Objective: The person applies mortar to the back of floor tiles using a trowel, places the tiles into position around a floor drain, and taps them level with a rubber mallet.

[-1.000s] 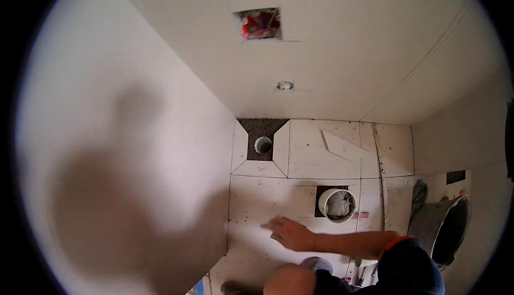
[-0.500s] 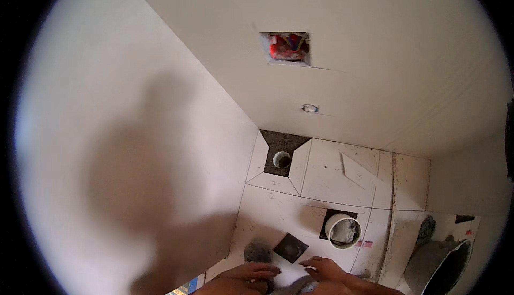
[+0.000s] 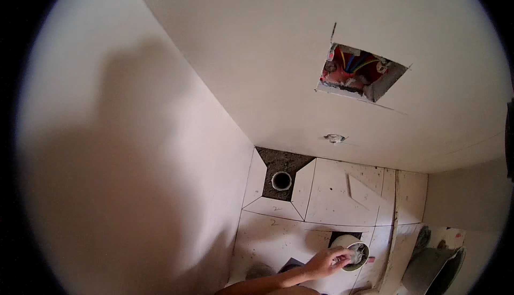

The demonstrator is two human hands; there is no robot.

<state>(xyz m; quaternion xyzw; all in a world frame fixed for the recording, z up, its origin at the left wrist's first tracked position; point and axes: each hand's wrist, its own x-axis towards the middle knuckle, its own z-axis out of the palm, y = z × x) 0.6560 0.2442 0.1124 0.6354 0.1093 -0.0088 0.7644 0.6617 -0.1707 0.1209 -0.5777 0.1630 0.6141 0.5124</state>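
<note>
One hand (image 3: 321, 263), seemingly the left, touches the white pipe opening (image 3: 353, 252).

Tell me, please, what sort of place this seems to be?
Probably a bathroom under construction: floor tiles laid around an open drain pipe, a wall cut-out with bare wires, and a hand at a wide white pipe.

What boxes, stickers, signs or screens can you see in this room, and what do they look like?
Screens or signs: none in view.
Printed bag or package: far lower right, behind the dark bucket; pale with reddish patches, too blurred to be sure.
Small red scrap: on the floor, right of the white pipe; perhaps a sticker.
Pencil marks: thin and grey, on the pale floor tiles.
</note>
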